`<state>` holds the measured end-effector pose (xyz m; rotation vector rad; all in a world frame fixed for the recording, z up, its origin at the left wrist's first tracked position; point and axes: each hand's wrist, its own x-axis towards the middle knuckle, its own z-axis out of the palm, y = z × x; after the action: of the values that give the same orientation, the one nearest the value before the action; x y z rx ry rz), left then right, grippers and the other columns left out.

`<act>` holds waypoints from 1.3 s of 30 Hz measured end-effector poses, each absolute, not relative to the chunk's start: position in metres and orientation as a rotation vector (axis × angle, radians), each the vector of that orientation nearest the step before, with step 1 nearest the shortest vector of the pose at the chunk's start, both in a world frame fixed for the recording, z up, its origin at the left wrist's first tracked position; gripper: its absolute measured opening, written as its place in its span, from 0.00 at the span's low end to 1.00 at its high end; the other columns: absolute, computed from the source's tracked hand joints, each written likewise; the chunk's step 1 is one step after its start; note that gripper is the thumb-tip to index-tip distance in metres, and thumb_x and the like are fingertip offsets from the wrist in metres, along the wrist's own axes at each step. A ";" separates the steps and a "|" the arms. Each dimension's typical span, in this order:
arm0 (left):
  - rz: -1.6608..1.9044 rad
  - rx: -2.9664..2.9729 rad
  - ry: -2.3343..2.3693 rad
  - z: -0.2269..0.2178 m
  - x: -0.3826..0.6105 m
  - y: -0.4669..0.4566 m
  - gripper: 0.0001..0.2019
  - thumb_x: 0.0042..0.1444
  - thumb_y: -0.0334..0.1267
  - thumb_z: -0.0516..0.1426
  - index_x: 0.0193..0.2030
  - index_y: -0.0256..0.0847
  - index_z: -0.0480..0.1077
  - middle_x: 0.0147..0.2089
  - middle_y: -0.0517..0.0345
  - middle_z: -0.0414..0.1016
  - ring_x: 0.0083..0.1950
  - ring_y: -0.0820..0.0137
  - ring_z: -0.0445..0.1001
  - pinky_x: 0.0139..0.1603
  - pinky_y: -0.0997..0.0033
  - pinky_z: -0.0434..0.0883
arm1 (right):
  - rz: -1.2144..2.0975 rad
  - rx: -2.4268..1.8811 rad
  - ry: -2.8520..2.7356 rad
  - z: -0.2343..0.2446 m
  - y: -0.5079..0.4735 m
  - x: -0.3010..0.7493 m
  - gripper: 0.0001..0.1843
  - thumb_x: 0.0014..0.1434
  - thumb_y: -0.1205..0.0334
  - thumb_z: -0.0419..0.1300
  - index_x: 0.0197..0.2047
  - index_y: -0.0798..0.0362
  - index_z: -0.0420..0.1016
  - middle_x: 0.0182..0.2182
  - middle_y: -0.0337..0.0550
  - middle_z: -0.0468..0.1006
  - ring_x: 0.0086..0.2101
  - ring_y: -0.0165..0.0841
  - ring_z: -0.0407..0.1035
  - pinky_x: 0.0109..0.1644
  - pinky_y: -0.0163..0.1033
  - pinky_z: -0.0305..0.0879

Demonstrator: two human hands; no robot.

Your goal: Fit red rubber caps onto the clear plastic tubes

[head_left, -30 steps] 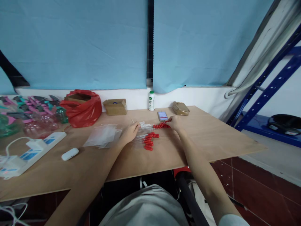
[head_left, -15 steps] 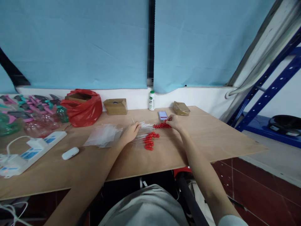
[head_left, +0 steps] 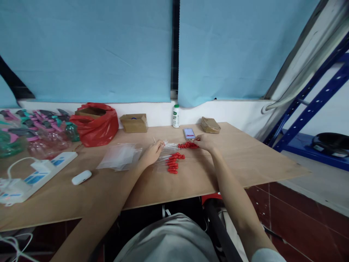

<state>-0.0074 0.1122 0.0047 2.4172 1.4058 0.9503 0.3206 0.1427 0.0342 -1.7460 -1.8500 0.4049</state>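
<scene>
Near the desk's (head_left: 245,160) far edge, the left hand (head_left: 152,153) is pinching the clear stems of a row of droppers (head_left: 177,146) while the right hand (head_left: 204,142) is closing loosely on their red bulbs, seemingly aligning them. More droppers (head_left: 171,165) are lying just nearer.
</scene>
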 end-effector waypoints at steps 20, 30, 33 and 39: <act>1.025 2.399 1.233 0.019 0.005 0.096 0.18 0.72 0.49 0.46 0.43 0.44 0.72 0.37 0.59 0.77 0.39 0.66 0.73 0.43 0.70 0.66 | 0.632 -0.833 -2.036 0.037 0.108 0.250 0.15 0.70 0.53 0.55 0.45 0.54 0.77 0.36 0.41 0.81 0.36 0.32 0.73 0.41 0.35 0.66; 1.138 2.261 1.231 0.019 0.009 0.092 0.18 0.72 0.50 0.47 0.44 0.42 0.73 0.37 0.60 0.76 0.38 0.68 0.72 0.42 0.71 0.67 | 0.462 -0.901 -2.091 0.040 0.100 0.241 0.13 0.69 0.54 0.58 0.44 0.53 0.81 0.38 0.43 0.84 0.36 0.33 0.74 0.44 0.35 0.66; 1.143 2.260 1.177 0.017 0.010 0.094 0.18 0.72 0.50 0.48 0.46 0.42 0.75 0.39 0.59 0.78 0.39 0.67 0.73 0.43 0.71 0.68 | 0.452 -0.901 -2.094 0.038 0.101 0.240 0.14 0.69 0.54 0.59 0.44 0.52 0.82 0.39 0.43 0.85 0.36 0.34 0.75 0.45 0.36 0.66; 1.121 2.257 1.069 0.013 0.009 0.099 0.19 0.71 0.48 0.50 0.50 0.41 0.78 0.49 0.53 0.82 0.49 0.62 0.78 0.55 0.64 0.72 | 0.440 -0.944 -2.100 0.038 0.099 0.238 0.14 0.68 0.54 0.59 0.40 0.53 0.82 0.33 0.42 0.83 0.32 0.32 0.73 0.41 0.34 0.65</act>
<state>0.0095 0.0986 0.0126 2.2565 1.0690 1.1205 0.2378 0.0986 0.0377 -0.9435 -2.1003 0.4401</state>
